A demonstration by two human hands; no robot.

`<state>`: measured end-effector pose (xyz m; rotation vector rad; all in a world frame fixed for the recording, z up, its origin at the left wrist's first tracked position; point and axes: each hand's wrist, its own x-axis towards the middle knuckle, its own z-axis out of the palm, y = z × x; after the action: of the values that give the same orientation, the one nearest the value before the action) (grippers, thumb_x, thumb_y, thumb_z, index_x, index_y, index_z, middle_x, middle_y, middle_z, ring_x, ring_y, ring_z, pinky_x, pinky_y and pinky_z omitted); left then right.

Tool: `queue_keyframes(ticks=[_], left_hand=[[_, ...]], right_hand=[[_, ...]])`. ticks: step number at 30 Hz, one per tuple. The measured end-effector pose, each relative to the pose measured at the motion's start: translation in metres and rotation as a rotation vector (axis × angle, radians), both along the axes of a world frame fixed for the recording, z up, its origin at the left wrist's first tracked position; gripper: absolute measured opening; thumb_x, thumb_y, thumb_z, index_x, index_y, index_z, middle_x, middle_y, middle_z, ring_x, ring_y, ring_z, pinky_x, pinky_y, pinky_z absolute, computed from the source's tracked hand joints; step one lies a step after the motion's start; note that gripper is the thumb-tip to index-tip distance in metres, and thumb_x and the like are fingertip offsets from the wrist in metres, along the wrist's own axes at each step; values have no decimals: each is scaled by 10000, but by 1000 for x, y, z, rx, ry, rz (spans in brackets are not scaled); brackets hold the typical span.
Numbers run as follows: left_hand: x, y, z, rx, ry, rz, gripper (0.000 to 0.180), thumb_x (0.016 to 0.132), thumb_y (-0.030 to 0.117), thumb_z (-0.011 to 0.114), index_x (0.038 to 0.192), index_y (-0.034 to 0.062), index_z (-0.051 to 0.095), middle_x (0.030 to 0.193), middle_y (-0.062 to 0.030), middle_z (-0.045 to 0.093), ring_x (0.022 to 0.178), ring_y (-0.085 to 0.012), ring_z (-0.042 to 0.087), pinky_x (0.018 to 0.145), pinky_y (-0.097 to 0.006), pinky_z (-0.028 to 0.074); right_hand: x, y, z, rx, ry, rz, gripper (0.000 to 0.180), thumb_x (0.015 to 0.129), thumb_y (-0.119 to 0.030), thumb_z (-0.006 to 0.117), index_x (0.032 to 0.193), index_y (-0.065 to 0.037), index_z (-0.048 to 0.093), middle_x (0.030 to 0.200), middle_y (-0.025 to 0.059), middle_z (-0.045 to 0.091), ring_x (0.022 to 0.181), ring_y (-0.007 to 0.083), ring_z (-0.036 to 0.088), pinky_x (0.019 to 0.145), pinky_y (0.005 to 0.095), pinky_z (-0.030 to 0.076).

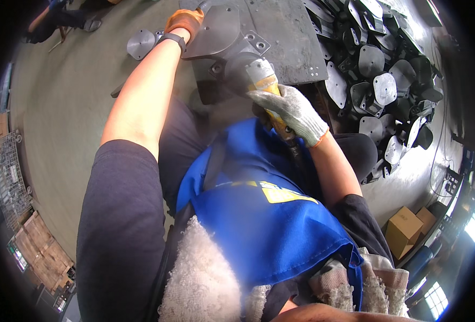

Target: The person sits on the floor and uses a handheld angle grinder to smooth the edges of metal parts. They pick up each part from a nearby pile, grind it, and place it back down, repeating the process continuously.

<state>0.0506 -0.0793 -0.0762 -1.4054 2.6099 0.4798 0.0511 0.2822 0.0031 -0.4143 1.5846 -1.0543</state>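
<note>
1. Reaching in on the left: left grip (pixel 185 22), in an orange glove, curled at the far-left edge of a metal part (pixel 218 29); cannot tell whether pinching it or only pressing down.
2. Lying on the dark counter (pixel 296 48), to the right of the left grip and beyond the right grip: that same metal part, flat-faced, with holed lugs on its near and right sides.
3. Set between part and right grip: the blurred head of a yellow grinder (pixel 270 88), over the part's near edge; contact not clear.
4. Wrapped around the grinder body, in a pale knitted glove: right grip (pixel 293 112), closed firmly.
5. Probably at the surface-grinding step. Seems to call next for steadying the part with the left grip and guiding the grinder along the edge with the right.
6. Counted left of the left grip: one other person (pixel 68 20), partly shown and well apart; one loose round plate (pixel 141 44), near the wrist.
7. Counted at the grips: one part under work, one grinder, two gloves.
8. Counted right of the right grip: over ten similar parts in a heap (pixel 379 80), too tangled for an exact number; farther off and nearer the body, two cardboard boxes (pixel 403 228).
</note>
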Motion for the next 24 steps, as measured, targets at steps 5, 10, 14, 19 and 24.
queue_keyframes(ticks=[5,10,14,19,24], left_hand=[[2,-15,-24,-13,29,38,757,993,689,371,1289,71,692,1315,-232,665,1270,-446,596,1079,-526,456],[3,-21,-28,35,31,66,790,977,715,384,1276,53,695,1285,-246,676,1249,-461,605,1054,-525,472],[2,-18,-19,44,6,71,795,974,711,388,1260,36,698,1258,-257,684,1230,-476,609,1033,-521,488],[3,-13,-17,21,34,57,769,978,688,401,1251,36,703,1257,-259,683,1228,-478,609,1031,-515,491],[2,-12,-18,8,54,55,742,981,666,414,1242,36,707,1256,-260,683,1225,-480,608,1028,-509,494]], right_hand=[[14,4,10,98,64,-1,360,942,-391,758,913,-41,681,719,39,657,581,123,616,576,275,505],[11,-2,18,113,60,16,368,932,-389,774,958,-31,691,744,38,668,610,120,637,584,275,511],[9,-1,15,101,52,-17,359,937,-382,769,970,-32,692,730,36,662,600,122,634,576,277,505],[9,13,4,38,10,-95,355,955,-382,747,965,-32,685,724,38,657,590,125,624,567,276,492],[-2,2,2,53,-7,-41,355,960,-377,733,956,-26,679,725,45,657,598,131,625,574,270,488]])
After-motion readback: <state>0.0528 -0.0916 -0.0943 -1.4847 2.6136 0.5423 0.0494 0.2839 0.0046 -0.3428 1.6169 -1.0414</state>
